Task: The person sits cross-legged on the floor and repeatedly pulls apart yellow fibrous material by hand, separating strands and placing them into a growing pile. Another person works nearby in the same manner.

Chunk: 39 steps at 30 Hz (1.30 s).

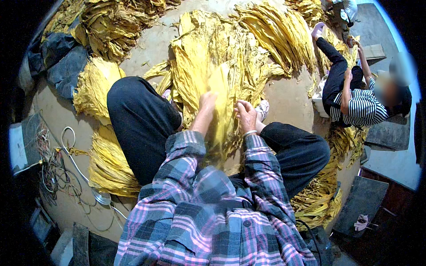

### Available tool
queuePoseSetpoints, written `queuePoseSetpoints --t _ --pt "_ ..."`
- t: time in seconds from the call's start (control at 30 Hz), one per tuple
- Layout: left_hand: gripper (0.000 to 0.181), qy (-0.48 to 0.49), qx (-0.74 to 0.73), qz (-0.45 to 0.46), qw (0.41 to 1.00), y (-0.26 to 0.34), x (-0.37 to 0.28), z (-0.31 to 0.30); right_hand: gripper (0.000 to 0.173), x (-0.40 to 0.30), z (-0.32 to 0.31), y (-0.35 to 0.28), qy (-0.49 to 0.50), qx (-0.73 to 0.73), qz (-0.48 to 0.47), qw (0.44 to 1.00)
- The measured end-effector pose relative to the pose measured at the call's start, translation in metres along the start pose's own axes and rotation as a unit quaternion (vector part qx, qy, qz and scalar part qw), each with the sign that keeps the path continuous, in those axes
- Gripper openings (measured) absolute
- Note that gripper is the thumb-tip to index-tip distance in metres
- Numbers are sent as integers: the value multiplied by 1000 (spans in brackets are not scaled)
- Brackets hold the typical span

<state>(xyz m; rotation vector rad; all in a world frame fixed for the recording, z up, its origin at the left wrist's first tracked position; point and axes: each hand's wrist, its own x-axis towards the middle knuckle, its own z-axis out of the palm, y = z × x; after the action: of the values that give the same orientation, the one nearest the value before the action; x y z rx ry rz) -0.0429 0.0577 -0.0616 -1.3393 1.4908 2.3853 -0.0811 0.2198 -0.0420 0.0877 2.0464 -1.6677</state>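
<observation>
Between my knees lies a big spread of dried yellow leaves (199, 43), which look like cured tobacco. My left hand (208, 102) is closed on the upper left edge of a yellow leaf (220, 109) that hangs blurred over my lap. To the right of that leaf is my right hand (245, 114), palm partly turned up and fingers curled, with a bracelet at the wrist. Whether its fingers pinch a leaf edge cannot be told. Beyond the spread, a fanned bundle of similar leaves (279, 36) lies to the upper right.
More leaf bundles (111, 163) lie at my left, with a dark plastic sheet (66, 66) and tangled cables (63, 179). A brown leaf heap (109, 26) is at upper left. A co-worker in a striped shirt (359, 104) sits at right, holding leaves; another person is partly visible beyond.
</observation>
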Motion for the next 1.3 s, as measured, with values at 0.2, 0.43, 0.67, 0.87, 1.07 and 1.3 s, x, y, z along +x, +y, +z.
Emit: queuePoseSetpoints --t 0.2,0.43,0.67,0.87,1.07,1.3 --pt "20 -88 -103 -37 990 -15 5 1 28 -1 22 -2 16 19 92 995" --pt "20 -29 -97 -107 989 -6 1 7 10 4 12 7 -34 185 163 969" --pt "24 75 -95 -32 992 -51 44 -17 13 12 2 30 25 235 122 964" --pt "25 74 -89 -77 990 -37 32 -7 18 15 -5 37 27 277 105 955" --pt "25 54 -108 -86 989 -42 36 -11 17 4 4 12 42 283 126 950" --pt "41 1 -108 -78 991 -8 9 -1 12 6 3 17 31 278 97 955"
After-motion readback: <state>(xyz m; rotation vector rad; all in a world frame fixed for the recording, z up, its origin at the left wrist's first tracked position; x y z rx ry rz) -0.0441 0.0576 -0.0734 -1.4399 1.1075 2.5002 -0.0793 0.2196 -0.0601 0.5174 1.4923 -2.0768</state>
